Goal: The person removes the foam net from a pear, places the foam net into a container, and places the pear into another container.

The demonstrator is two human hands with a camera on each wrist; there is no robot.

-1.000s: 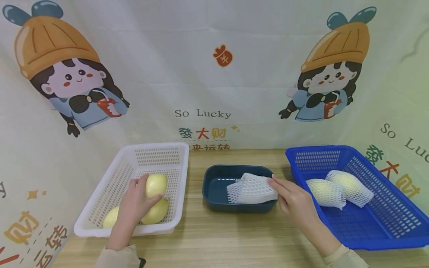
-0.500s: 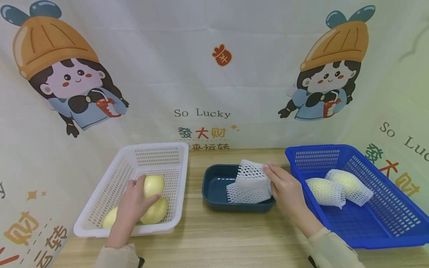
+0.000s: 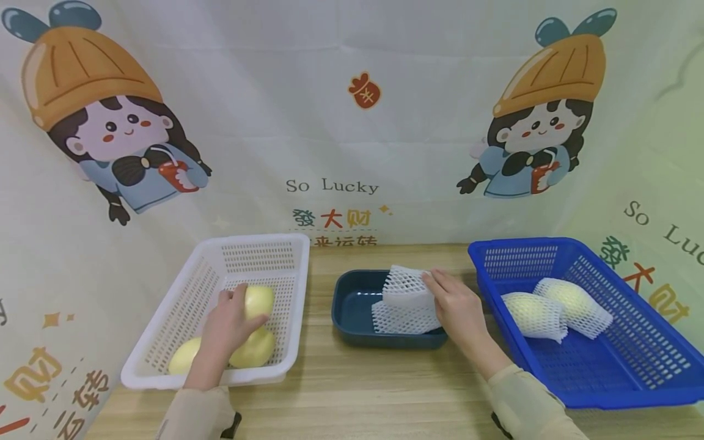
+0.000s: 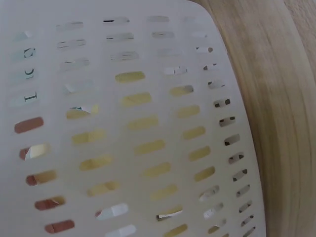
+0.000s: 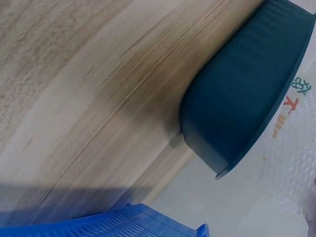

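Note:
At the left, my left hand (image 3: 224,321) curls its fingers and thumb around a pale yellow, apple-like fruit (image 3: 260,300) inside the white basket (image 3: 304,287). Two more such fruits lie there: one yellow fruit (image 3: 254,349) just below it, another yellow fruit (image 3: 184,357) partly behind my forearm. My right hand (image 3: 458,305) pinches the right end of a white foam fruit net (image 3: 404,284) over the dark teal box (image 3: 352,339). Under it, a second foam net (image 3: 398,321) lies in the box. The left wrist view mostly shows the basket's slotted wall (image 4: 113,128).
A blue basket (image 3: 605,400) stands at the right, holding two netted fruits, one netted fruit (image 3: 530,315) beside another netted fruit (image 3: 574,305). Wooden tabletop (image 3: 341,385) runs between the containers. A printed cloth (image 3: 247,122) hangs behind.
My right hand has lifted the foam net off the one beneath and drawn it up and left. My left hand stays around the fruit, shifted slightly.

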